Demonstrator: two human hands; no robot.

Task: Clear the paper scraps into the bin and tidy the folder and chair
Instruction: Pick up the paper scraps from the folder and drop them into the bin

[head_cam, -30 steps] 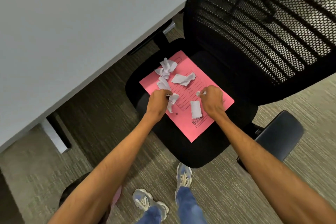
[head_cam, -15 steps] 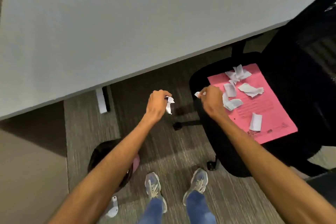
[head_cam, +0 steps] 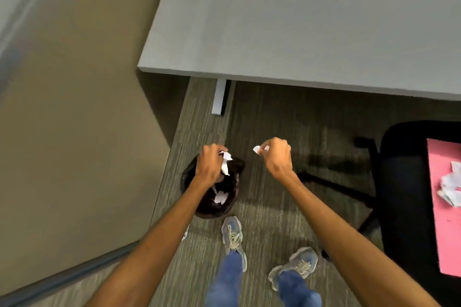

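The left hand (head_cam: 209, 166) is above the dark bin (head_cam: 212, 203) on the floor, its grip closed on a white paper scrap (head_cam: 226, 162) that hangs over the opening. Some white scraps (head_cam: 220, 197) lie already inside the bin. The right hand (head_cam: 277, 157) is to the right of the bin, over the carpet, pinching a small scrap (head_cam: 257, 149). At the right edge, the pink folder (head_cam: 441, 219) lies on the black chair seat (head_cam: 404, 182), with more scraps (head_cam: 450, 189) on it.
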